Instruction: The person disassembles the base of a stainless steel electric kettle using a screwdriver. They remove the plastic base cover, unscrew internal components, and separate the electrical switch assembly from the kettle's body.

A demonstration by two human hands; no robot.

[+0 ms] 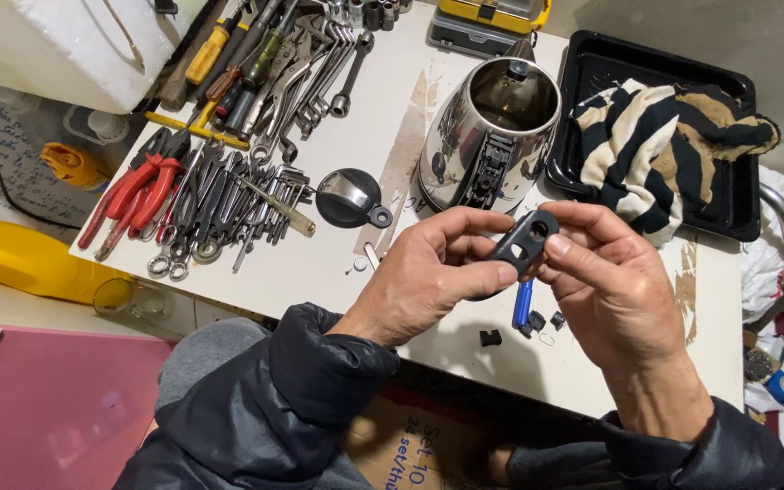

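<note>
1. The left hand (428, 272) and right hand (605, 277) meet above the near half of the white surface (383, 109), both pinching one small black plastic part (524, 240) with two openings.
2. The left thumb and fingers are closed narrowly on the part's lower left end; the right thumb and fingers clamp its right side.
3. Just behind the hands stands a shiny steel kettle body (492, 132), open at the top, with dark fittings exposed down its front.
4. Its round black and silver lid (348, 197) lies to the left, apart from it.
5. Under the hands lie a blue-handled tool (523, 304) and small black bits (491, 338), near the front edge.
6. Pliers, wrenches and screwdrivers (220, 172) crowd the left side.
7. A black tray (610, 63) at right holds a striped cloth (655, 145).
</note>
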